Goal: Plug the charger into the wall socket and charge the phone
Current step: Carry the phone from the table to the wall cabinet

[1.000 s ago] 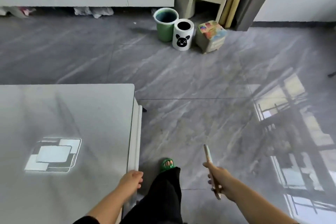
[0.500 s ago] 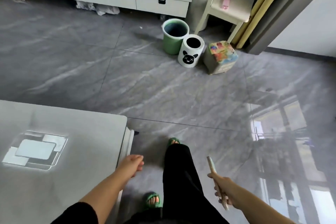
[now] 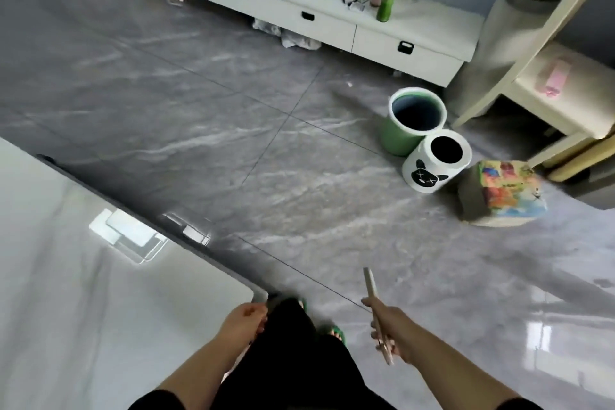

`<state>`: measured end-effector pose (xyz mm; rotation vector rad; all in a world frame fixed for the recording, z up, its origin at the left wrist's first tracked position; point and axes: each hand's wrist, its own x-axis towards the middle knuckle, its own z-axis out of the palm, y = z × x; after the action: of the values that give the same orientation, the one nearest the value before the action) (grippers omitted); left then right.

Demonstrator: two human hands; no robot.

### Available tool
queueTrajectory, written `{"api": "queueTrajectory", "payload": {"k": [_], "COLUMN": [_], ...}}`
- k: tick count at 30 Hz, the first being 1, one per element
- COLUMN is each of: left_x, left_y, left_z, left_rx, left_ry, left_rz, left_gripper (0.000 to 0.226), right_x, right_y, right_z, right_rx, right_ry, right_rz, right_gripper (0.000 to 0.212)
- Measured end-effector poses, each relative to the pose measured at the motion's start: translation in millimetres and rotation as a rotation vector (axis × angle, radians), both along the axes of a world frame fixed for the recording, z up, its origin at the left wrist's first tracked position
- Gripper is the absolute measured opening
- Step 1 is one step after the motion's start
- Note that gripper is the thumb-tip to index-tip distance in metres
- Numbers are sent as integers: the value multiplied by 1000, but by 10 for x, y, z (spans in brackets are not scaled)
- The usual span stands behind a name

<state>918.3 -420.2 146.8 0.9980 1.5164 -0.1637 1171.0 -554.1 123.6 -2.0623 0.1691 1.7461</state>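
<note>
Two hands showing: I am reading the right hand point(image 3: 387, 326) as gripping the phone point(image 3: 376, 306) edge-on over the floor, long axis pointing up and away; left hand point(image 3: 244, 321) is resting loosely curled, empty, at the surface point(image 3: 100, 293) corner. Charger, socket unseen; plugging is remaining.

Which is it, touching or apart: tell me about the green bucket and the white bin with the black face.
Touching. In the head view, the white bin overlaps the green bucket's lower side with no floor showing between them.
</note>
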Motion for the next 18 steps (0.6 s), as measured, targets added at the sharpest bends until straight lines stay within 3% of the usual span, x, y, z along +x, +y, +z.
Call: {"api": "queueTrajectory", "payload": {"k": [9,18], "left_x": [389,1349], "left_y": [1568,3233], "left_z": [-178,-185], "left_rx": [28,-4], "left_ry": [22,1], "left_rz": [179,150], "left_gripper": [28,16], "right_x": [866,1938], "right_y": [2006,3083], "right_z": [-43,-127], "right_rx": [46,-117], "right_ry": [-14,-36], "right_rz": [88,113], "right_gripper": [44,56]}}
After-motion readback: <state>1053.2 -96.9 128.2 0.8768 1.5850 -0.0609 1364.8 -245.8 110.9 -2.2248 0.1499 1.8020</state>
